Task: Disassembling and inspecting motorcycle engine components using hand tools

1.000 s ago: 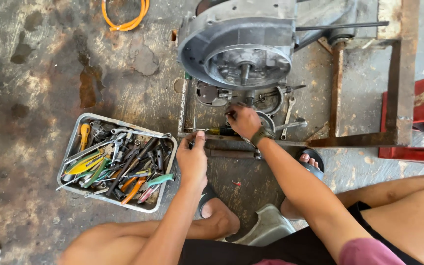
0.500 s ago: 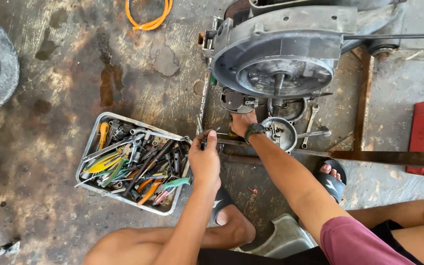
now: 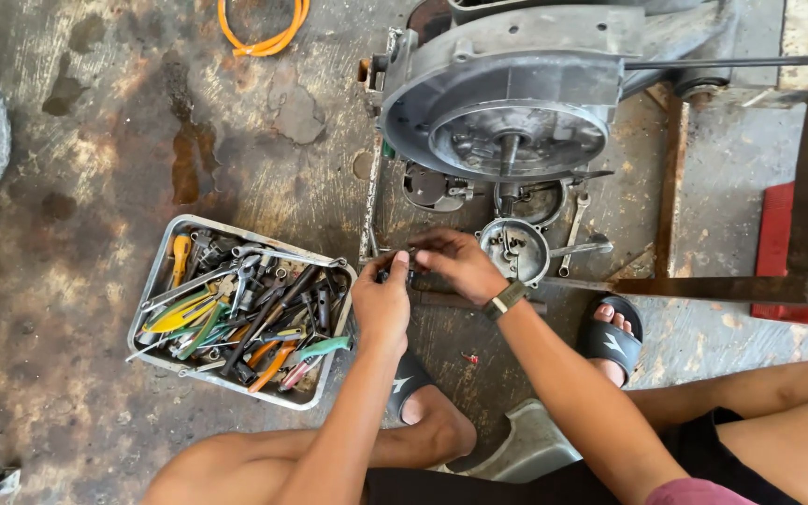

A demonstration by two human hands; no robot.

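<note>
Now both hands meet at one spot, just below the big grey engine casing (image 3: 507,103) on its rusty metal stand (image 3: 675,187). Half a second ago the left hand (image 3: 381,304) sat a little apart from the right hand (image 3: 460,264); since then it has closed the gap, and the fingertips of the two hands now touch around a small dark part (image 3: 396,275). The view has also drawn nearer, so the casing fills more of the top of the picture. As a judgement, this reads as fine two-handed work on that small piece, with reaching and fetching over for the moment.

The left grip is pressed together, thumb and forefinger pinching the small dark part from the left. The right grip is curled over the same piece from the right and above; its fingers hide whether they clamp it or only steady it, so I cannot tell. The part sits right between the two grips, close against the lower edge of the stand, and its exact shape is too small to make out.

Just left of the left hand lies a metal tray (image 3: 156,290) heaped with pliers and screwdrivers. A round metal cover (image 3: 513,251) and a spanner (image 3: 577,249) lie near the right hand, on the stained concrete floor (image 3: 67,159).
</note>
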